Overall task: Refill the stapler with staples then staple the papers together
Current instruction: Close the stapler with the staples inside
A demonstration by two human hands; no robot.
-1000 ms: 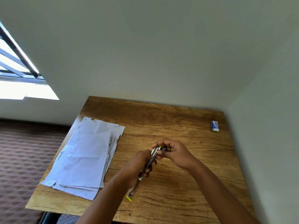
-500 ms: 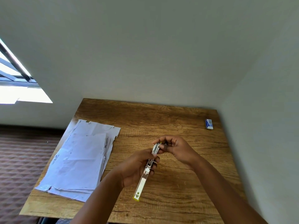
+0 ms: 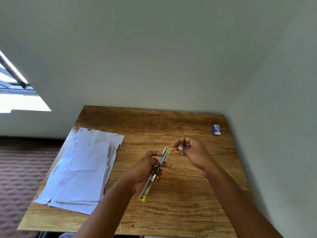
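The stapler (image 3: 155,172) is held above the wooden table (image 3: 180,212) by the left hand (image 3: 145,174), whose fingers are wrapped round its hinge at mid-length. It is swung fully open into one long strip, yellow-tipped at both ends. Its long axis runs from the near end, low and toward the person, up and away to the far end, which points at the right hand (image 3: 190,150).

The right hand is held just beyond and slightly to the right of that far yellow tip, apart from it. Its fingers are curled inward and a small pale, blurred object, probably a strip of staples (image 3: 181,148), is pinched between thumb and fingertips; what it is cannot be confirmed.

The coming move is judged to turn on this alignment: the pinched piece must be brought down and leftward and laid lengthwise along the open channel, parallel to the stapler's axis. The right hand is the nearer one for that.

The papers (image 3: 80,170) are stacked loosely on the left part of the table, well apart from both hands and not yet stapled. A small blue-and-white box (image 3: 216,129), perhaps the staple box, is lying near the far right corner.
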